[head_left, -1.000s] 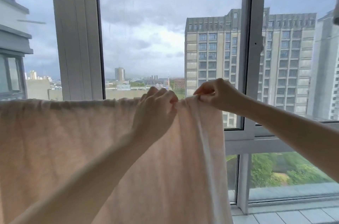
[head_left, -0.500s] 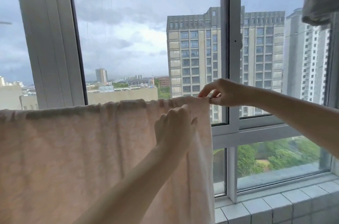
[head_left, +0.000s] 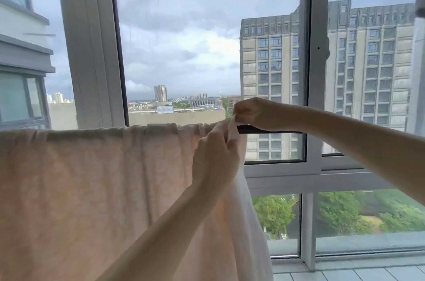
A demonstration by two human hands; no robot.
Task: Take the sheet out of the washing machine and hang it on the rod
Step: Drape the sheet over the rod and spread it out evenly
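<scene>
the pale pink sheet [head_left: 96, 188] is already draped over the dark rod [head_left: 269, 130], hanging down in front of the window [head_left: 308, 73] and filling the left and lower part of the view. its top fold is bunched into small gathers along the rod, so the cloth is probably not yet spread to its full width; only a short bare stretch of rod shows, just right of the sheet's right edge. both hands work at that top right corner, which is likely where the last of the slack has to be drawn out so the sheet hangs flat and dries evenly.

the left hand [head_left: 216, 161] comes up from below, forearm slanting from the bottom of the frame, back of the hand toward the camera. its fingers are curled and pinch the sheet's edge strip just under the rod. the right hand [head_left: 253, 112] reaches in from the right, forearm nearly level, and sits on top of the rod with its fingers curled down over the corner of the cloth, gripping it where it crosses the rod. the 2 hands are nearly touching, with the edge of the sheet stretched between them.

judged from this, the hanging is close to done and what remains is straightening.
</scene>
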